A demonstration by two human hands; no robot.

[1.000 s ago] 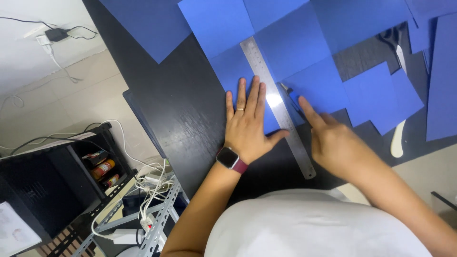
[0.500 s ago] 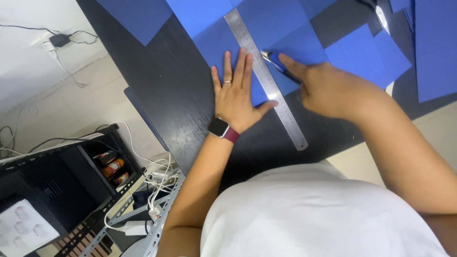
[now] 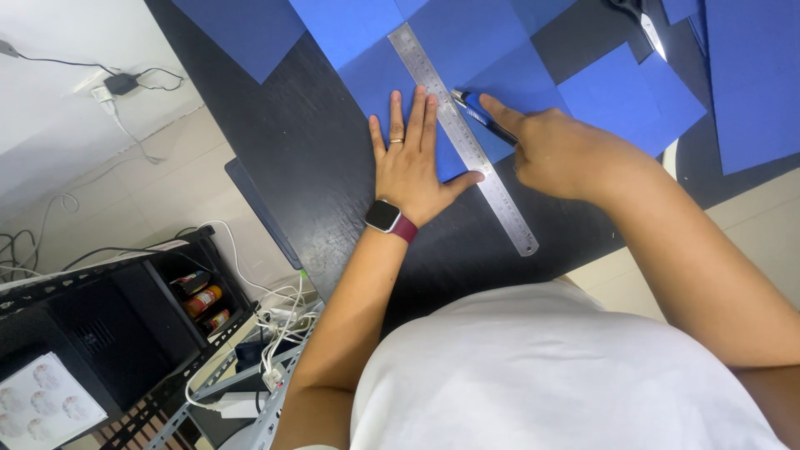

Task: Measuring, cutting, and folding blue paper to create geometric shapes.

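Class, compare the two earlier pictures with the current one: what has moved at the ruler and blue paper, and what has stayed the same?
The right hand with the blue craft knife has travelled up along the metal ruler, away from the person, the blade tip keeping close to its edge. The left hand stays flat, pressing ruler and blue paper on the black table. Nothing was picked up or released.
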